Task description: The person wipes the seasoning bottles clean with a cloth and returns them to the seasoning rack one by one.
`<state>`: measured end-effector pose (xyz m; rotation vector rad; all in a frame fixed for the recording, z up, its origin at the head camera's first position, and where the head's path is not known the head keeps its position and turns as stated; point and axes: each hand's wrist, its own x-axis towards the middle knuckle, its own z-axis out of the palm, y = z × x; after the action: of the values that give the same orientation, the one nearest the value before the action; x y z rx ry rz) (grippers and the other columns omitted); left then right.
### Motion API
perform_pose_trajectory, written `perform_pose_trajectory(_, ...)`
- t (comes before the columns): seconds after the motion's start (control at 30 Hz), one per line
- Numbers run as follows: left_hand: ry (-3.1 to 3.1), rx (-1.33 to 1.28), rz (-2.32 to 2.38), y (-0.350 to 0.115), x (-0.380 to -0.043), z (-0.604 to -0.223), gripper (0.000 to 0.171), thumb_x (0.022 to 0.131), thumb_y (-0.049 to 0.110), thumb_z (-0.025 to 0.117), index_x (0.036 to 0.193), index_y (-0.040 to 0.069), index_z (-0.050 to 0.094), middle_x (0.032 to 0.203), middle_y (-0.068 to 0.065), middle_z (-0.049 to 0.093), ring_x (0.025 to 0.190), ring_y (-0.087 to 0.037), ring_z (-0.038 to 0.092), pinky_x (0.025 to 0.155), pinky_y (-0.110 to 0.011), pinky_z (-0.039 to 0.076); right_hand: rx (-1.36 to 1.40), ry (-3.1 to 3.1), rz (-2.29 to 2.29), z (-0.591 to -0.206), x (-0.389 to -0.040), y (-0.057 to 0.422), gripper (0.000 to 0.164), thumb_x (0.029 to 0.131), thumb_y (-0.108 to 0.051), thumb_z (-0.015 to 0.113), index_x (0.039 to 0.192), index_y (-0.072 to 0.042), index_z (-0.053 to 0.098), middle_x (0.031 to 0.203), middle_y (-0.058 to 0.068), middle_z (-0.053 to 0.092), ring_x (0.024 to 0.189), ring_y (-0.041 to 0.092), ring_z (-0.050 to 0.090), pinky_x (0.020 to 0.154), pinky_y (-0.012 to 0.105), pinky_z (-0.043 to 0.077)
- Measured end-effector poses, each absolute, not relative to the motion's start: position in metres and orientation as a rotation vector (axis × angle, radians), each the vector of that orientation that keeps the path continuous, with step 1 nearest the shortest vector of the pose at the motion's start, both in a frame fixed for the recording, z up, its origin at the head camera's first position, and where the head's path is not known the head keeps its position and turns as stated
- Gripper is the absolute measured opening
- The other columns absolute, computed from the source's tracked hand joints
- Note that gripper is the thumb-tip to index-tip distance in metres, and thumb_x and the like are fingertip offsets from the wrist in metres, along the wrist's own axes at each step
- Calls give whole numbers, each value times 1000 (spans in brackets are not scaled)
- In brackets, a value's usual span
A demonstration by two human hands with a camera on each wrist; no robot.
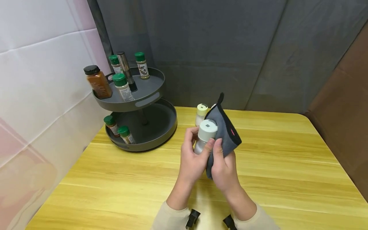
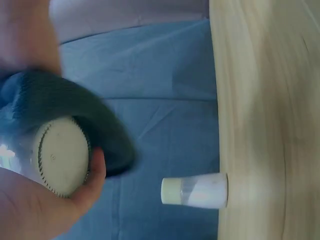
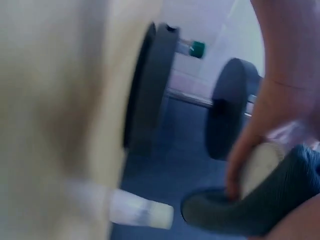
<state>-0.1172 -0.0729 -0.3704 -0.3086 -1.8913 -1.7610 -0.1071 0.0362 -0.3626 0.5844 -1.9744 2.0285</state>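
White-lidded jar sits between both hands, against the gray cloth.

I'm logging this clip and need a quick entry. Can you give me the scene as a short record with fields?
Left hand: grips white-lidded jar
Right hand: grips grey cloth alongside that jar
Table: wooden
Behind hands: yellow-lidded jar, upright on table
Rack: two tiers, at the left
Upper tier: three green-capped bottles, black-capped bottle, metal cylinder
Lower tier: two green-capped bottles
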Motion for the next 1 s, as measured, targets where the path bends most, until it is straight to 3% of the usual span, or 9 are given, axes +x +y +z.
perform_pose_trajectory(0.17,-1871,-276,-1751,-78,-118,-372,41,96,15,77,131,3,60,121,-15,68,110,-24,61,99,-39,47,427,-2126,2156,-372,-108,37,52,118,-38,26,143,-3,54,114,5,63,106,10,61,95,20,47)
perform_pose_trajectory(0.3,-1904,-298,-1777,-78,-118,-373,40,96,13,76,131,3,60,120,-16,68,108,-23,61,98,-37,47,413,-2045,2194,-360,-108,39,56,117,-44,28,148,-4,51,127,9,63,116,13,61,101,20,47)
perform_pose_trajectory(0.43,-1920,-299,-1808,-76,-117,-371,40,96,13,77,131,4,61,121,-15,69,109,-22,61,98,-34,47,497,-1929,2172,-350,-105,39,54,117,-39,30,152,-2,46,136,14,59,124,13,58,106,18,45)
perform_pose_trajectory(0.7,-1906,-262,-1770,-79,-114,-370,39,96,14,76,131,4,62,121,-14,69,109,-24,62,100,-37,48,396,-2098,2164,-366,-101,37,53,118,-38,27,136,2,57,106,1,64,99,11,62,88,22,49)
perform_pose_trajectory(0.87,-1927,-275,-1798,-79,-114,-371,38,97,16,76,131,6,62,122,-14,70,110,-23,63,101,-38,48,337,-2091,2205,-357,-102,41,58,116,-46,28,142,-2,56,120,10,66,108,12,62,95,20,48)
perform_pose_trajectory(1.0,-1972,-292,-1855,-76,-112,-371,39,97,16,76,132,7,62,124,-12,70,113,-22,62,102,-38,48,410,-1939,2172,-347,-99,42,53,117,-40,30,150,-2,49,132,11,62,120,15,59,104,19,47)
